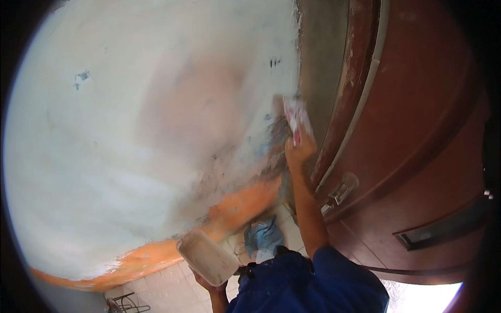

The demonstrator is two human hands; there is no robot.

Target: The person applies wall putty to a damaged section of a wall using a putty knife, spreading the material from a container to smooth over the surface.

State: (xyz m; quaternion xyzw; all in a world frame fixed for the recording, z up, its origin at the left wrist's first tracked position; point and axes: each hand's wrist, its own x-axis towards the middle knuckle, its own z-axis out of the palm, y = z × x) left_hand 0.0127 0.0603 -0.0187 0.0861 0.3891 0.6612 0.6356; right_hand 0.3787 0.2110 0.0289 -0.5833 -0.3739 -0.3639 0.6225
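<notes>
My right hand (301,151) is closed on the handle of a putty knife (296,110) smeared with white and pinkish paste. Its wide blade lies against the wall (120,115), close to the wall's right edge beside the door frame. Lower down, my left hand (215,290) grips a shallow rectangular tub (228,275) from beneath, most of its fingers hidden. The tub is pale beige inside and tilted; how much paste it holds I cannot tell. Whitish filler covers most of the wall, with a brownish patch in the middle and rough grey spots near the knife.
An orange band (240,201) runs along the wall's foot. To the right stands a dark red door (417,104) with a metal handle (344,189). A blue cloth-like bundle (263,235) lies on the tiled floor (169,287). Dark thin metal legs (128,302) show at lower left.
</notes>
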